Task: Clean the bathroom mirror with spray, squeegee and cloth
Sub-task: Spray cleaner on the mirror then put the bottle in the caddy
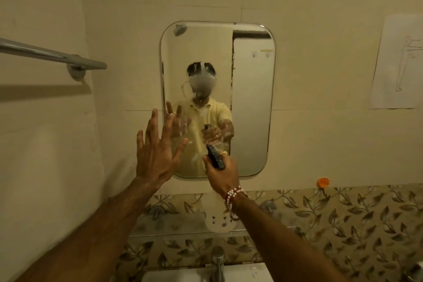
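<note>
Chrome gleams at the far left, where a towel bar (52, 55) juts from the cream wall on a round mount. Next comes the left hand (155, 151), raised with its fingers spread wide and holding nothing, its palm turned toward the lower left edge of the mirror (251, 103); whether the fingertips touch the glass cannot be told. That mirror, a tall pane with rounded corners, hangs on the wall at the middle, and wet streaks and droplets mark its lower part, along with a foamy patch higher up at its centre. In front of its lower edge the right hand (220, 173) is wrapped around a dark spray bottle (215, 157), the nozzle aimed at the glass, with a ring on one finger and red and white bead bracelets (233, 199) at the wrist. Below the hands a glass shelf (174, 224) carries a white bottle (217, 217) standing against the leaf-patterned tile band (343, 217), and lower still a metal tap (217, 261) rises over a white basin (247, 272). Farther right an orange hook (323, 182) sticks to the wall just above the tiles, and a paper sheet with a line drawing (398, 62) is fixed near the right edge. No squeegee or cloth shows.
</note>
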Motion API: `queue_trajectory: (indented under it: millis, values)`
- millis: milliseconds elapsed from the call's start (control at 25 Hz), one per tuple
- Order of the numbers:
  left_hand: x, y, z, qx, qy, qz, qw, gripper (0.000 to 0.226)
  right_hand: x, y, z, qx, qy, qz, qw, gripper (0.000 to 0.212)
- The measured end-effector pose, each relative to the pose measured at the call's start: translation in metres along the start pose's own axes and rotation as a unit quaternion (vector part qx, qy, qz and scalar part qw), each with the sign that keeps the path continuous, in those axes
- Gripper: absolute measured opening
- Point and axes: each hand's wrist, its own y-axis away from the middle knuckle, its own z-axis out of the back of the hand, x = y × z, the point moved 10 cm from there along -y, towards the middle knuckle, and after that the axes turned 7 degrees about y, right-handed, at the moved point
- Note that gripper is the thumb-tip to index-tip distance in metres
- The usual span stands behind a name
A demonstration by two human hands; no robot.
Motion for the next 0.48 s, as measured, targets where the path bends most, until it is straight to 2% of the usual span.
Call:
queue_trajectory:
  millis: [120,200,320,480]
  values:
    - [0.004,0.005,-0.006,0.005,0.003,0.003,1.000,0.079,-0.016,0.001,0.023,-0.034,-0.017,-0.025,0.999,0.013]
    - [-0.003,0.008,-0.012,0.005,0.017,-0.003,1.000,0.078,-0.026,-0.001,0.051,-0.078,-0.019,-0.033,0.996,0.020]
    - [-0.021,0.013,-0.026,0.015,0.032,-0.011,0.999,0.079,-0.046,-0.003,0.096,-0.147,-0.036,-0.067,0.986,0.013]
    - [-0.036,0.022,-0.041,0.032,0.045,-0.014,0.998,0.079,-0.070,0.002,0.127,-0.197,-0.004,-0.100,0.975,0.014]
